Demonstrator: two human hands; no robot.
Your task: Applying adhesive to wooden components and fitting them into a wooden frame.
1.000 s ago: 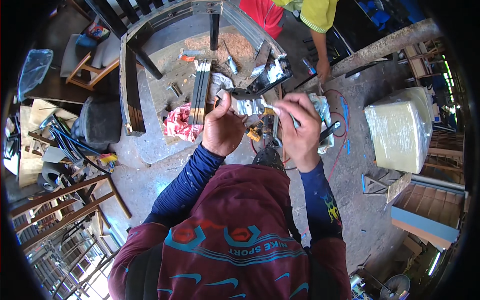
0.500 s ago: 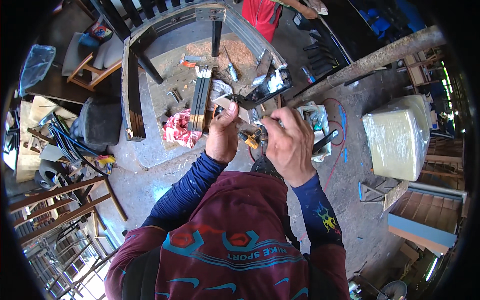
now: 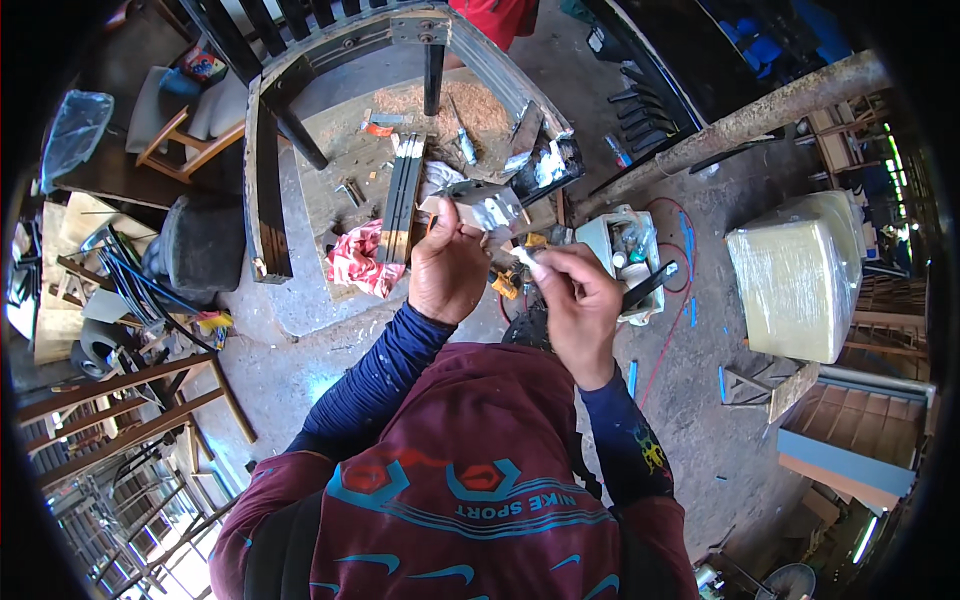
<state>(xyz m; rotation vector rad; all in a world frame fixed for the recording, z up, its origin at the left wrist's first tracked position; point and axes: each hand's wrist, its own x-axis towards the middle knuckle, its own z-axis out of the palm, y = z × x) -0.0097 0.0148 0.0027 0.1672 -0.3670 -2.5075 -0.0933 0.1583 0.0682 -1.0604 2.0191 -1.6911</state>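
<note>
My left hand (image 3: 447,262) is closed with its thumb uppermost, gripping a flat piece with a pale strip and a shiny silver face (image 3: 492,211); its exact kind does not show. Just to the right, my right hand (image 3: 583,305) pinches a small white bit (image 3: 523,257) between thumb and fingertips, apart from the flat piece. Beyond my hands lies a wooden board (image 3: 340,215) bearing dark wooden bars (image 3: 402,195), a red-and-white cloth (image 3: 365,258) and a screwdriver-like tool (image 3: 464,140). A yellow power tool (image 3: 505,284) shows partly behind my hands.
A curved dark wooden frame (image 3: 268,180) arches around the board. To the right stands a white bin (image 3: 645,235) of supplies, with a red hose (image 3: 672,330) on the floor. A plastic-wrapped cream block (image 3: 790,285) sits farther right. Another person's red shorts (image 3: 495,22) show at the top.
My right hand has lowered and turned, drawing away from the flat piece with the white bit in its fingers. The flat piece has tilted, showing its silver face. The other person has shifted left.
</note>
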